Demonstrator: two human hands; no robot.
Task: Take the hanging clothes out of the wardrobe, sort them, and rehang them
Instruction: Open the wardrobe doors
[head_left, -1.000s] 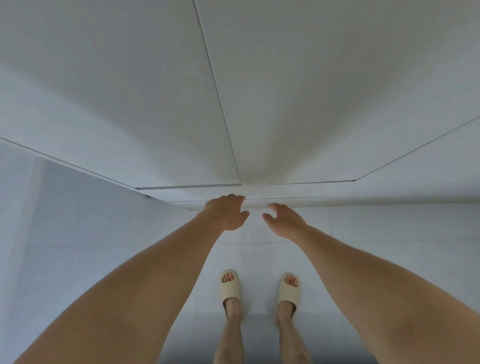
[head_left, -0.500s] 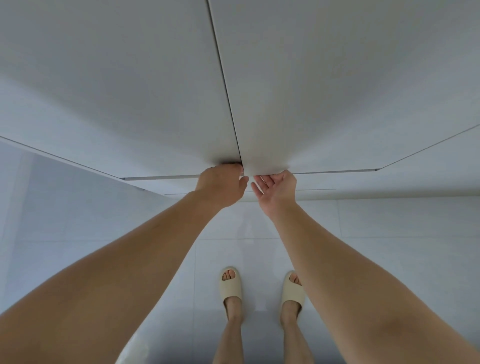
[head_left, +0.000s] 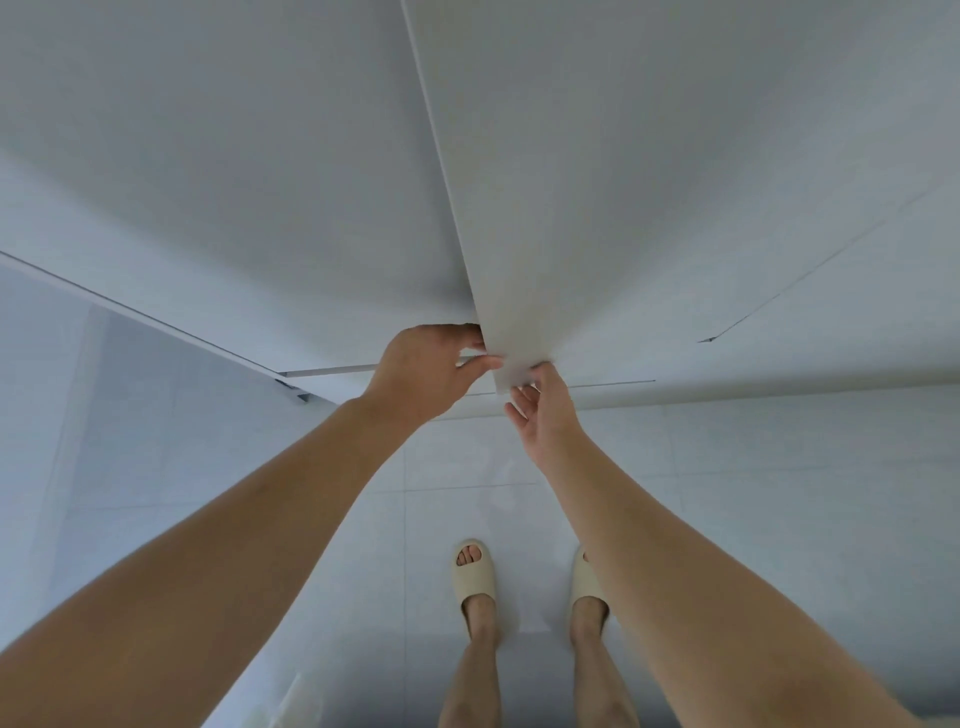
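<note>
Left hand (head_left: 423, 376): raised at the end of an outstretched forearm, back of hand toward camera, fingers curled in at the lower inner corner of the left wardrobe door (head_left: 218, 171), thumb laid across toward the neighbouring door's edge. Whether anything is truly gripped cannot be told (fingertips hidden behind the door edge).

Right hand (head_left: 545, 410): just beside the left, slightly lower, palm turned up and inward, fingers fairly straight and relaxed, fingertips touching the bottom corner of the right wardrobe door (head_left: 649, 182); not wrapped round it.

Right wardrobe door: white, plain, its inner edge standing proud of the left door, bottom corner directly above the right hand's fingers.

Left wardrobe door: white, flat, set further back, lower edge running away to the left of the left hand.

Hanging clothes: not visible.

Floor (head_left: 753, 493): pale tiles, well below both hands.

Slippers (head_left: 474, 574): cream, open-toed, on both feet, beneath the right forearm.
</note>
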